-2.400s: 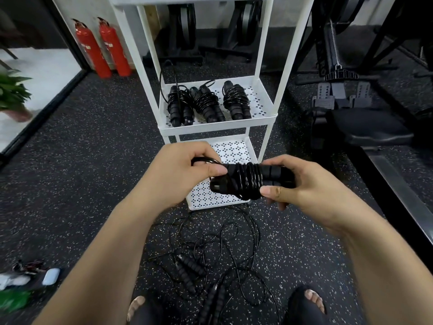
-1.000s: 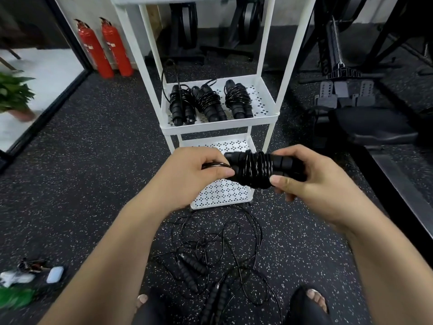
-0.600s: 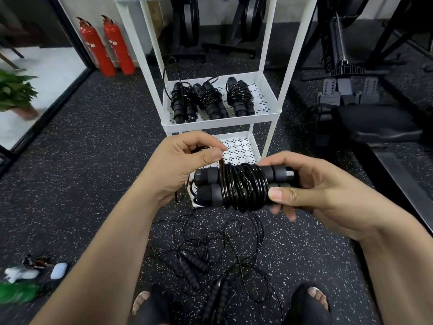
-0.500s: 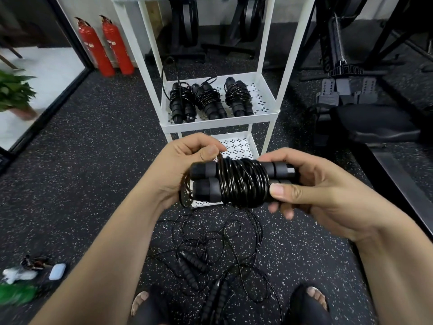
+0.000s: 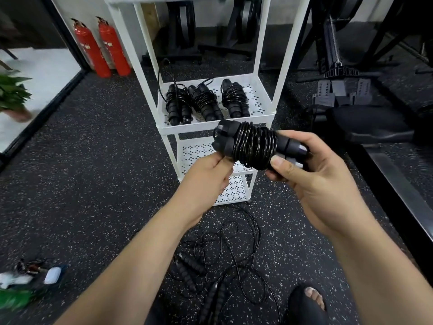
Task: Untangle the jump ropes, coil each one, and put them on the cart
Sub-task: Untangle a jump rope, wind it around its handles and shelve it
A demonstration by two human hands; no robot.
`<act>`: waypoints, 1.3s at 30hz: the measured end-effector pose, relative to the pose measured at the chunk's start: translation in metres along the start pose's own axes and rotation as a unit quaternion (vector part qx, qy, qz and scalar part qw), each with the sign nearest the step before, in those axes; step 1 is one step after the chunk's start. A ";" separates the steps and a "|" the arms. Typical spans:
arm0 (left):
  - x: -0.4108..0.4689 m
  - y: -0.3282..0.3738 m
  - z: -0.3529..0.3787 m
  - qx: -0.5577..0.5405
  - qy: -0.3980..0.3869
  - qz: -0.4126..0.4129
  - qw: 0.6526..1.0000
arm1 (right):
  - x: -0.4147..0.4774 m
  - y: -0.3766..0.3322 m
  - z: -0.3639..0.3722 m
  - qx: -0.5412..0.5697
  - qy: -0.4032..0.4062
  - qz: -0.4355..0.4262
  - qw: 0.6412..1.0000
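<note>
Near the cart (image 5: 187, 129), a coiled jump rope (image 5: 254, 146) was held.
It was gripped by the right hand (image 5: 323, 184) and pinched by the left hand (image 5: 206, 179).

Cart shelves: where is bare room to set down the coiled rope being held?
Middle shelf is crowded: three coiled ropes fill left and centre, leaving a bare strip beside the right rim. The shelf below looks bare where the held rope doesn't hide it.

Three coiled jump ropes (image 5: 206, 102) line the middle shelf (image 5: 212, 129) of a white cart (image 5: 143, 66); tangled ropes (image 5: 225, 252) sprawl across the speckled floor (image 5: 93, 165).
</note>
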State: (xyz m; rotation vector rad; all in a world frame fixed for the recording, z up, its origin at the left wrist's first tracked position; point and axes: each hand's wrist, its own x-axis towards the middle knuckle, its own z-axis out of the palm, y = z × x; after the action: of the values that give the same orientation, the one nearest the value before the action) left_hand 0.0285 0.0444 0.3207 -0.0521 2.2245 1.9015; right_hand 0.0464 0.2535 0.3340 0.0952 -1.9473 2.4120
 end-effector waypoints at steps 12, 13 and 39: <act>0.003 -0.005 -0.020 0.358 -0.012 0.118 0.926 | 0.003 0.009 0.002 -0.304 0.057 -0.057 0.949; 0.003 -0.004 -0.023 0.372 -0.002 0.127 0.919 | 0.003 0.009 0.002 -0.318 0.051 -0.051 0.945; 0.011 0.007 -0.055 -0.139 -0.047 0.010 0.989 | -0.007 -0.004 -0.005 -0.040 -0.164 0.123 0.978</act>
State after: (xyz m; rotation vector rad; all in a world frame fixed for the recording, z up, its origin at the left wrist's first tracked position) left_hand 0.0091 -0.0071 0.3336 0.0160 1.8942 2.1622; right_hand 0.0531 0.2594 0.3361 0.2820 -2.3175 2.6052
